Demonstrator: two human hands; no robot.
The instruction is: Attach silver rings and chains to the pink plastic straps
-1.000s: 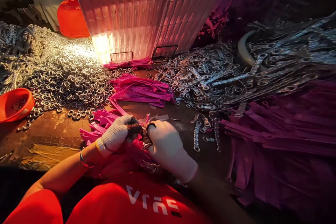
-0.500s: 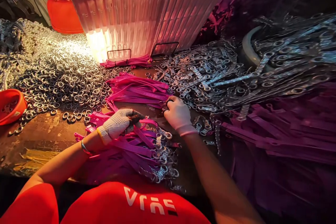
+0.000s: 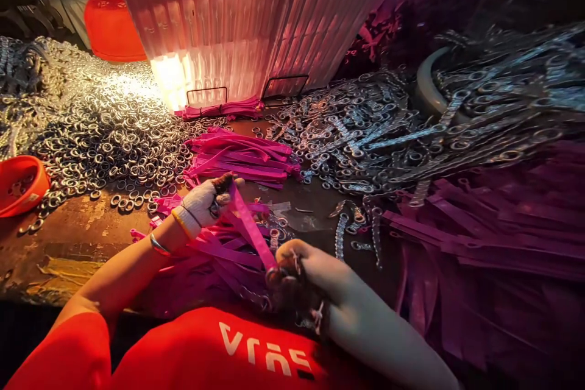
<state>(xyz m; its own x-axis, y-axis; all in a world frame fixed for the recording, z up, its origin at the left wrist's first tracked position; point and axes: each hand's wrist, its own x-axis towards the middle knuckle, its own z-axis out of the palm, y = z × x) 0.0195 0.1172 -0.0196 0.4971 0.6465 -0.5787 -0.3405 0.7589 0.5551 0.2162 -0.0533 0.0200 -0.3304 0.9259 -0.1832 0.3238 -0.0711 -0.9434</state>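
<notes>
My left hand (image 3: 204, 202), in a white knit glove, pinches the far end of a pink strap (image 3: 249, 226). The strap runs down to my right hand (image 3: 299, 271), which grips its near end together with a small metal ring (image 3: 273, 275) and a short chain piece. Under both hands lies a heap of pink straps with metal ends (image 3: 228, 256). A neat stack of bare pink straps (image 3: 242, 158) lies just beyond my left hand.
A large pile of metal rings (image 3: 105, 128) covers the left of the worn table (image 3: 77, 237), with an orange bowl (image 3: 21, 183) at its edge. Metal chain pieces (image 3: 365, 134) are heaped to the right, purple straps (image 3: 479, 225) beside them. A lit ribbed screen (image 3: 237, 24) stands behind.
My right hand has come back from the chain pile to the near edge, holding a metal piece at the strap's end. My left hand lifted the strap's other end off the heap.
</notes>
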